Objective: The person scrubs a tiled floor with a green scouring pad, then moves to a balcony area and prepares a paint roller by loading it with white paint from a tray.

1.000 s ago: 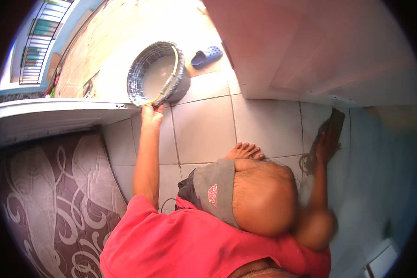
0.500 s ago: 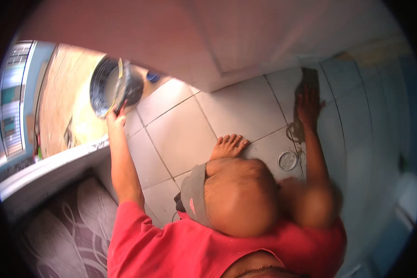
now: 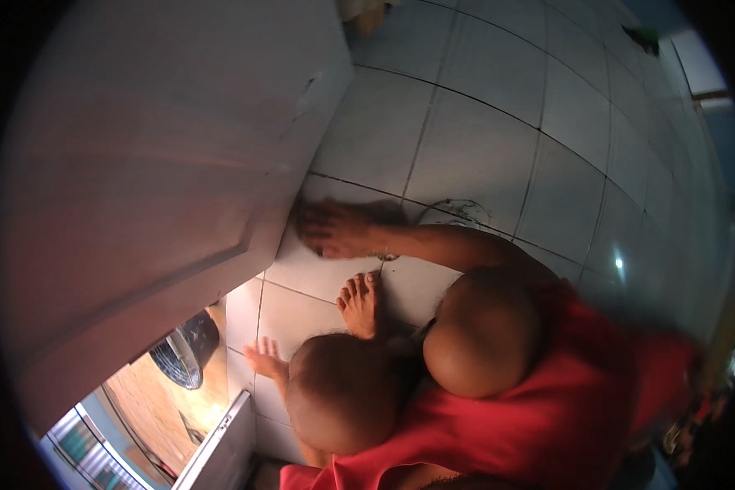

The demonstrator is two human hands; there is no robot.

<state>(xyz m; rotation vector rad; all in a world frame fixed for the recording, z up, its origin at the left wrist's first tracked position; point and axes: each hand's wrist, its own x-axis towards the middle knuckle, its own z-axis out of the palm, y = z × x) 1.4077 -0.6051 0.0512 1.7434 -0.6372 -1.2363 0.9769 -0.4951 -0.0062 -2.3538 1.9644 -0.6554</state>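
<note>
My right hand (image 3: 335, 229) lies flat on the white floor tiles close to the door, its fingers spread and blurred by motion. Around and under it is a dark grey smear or shadow (image 3: 388, 214); I cannot tell which. My left hand (image 3: 267, 359) is beside my left knee, with fingers stretched apart and nothing in them, over the tiles near the doorway. A black bucket (image 3: 186, 353) stands past the threshold, partly cut off by the door edge; a pale strip or tool inside it is too blurred to name.
The panelled door (image 3: 139, 180) fills the left side. A raised sill (image 3: 220, 437) borders the doorway, with sunlit brown ground (image 3: 159, 408) beyond. My bare foot (image 3: 359, 304) rests between my hands. Dark crumbs or marks (image 3: 461, 206) lie on the tiles past my right forearm.
My view has turned to the right. My left hand has let go of the dark-handled thing at the bucket and drawn back. My right hand has moved across to near the door.
</note>
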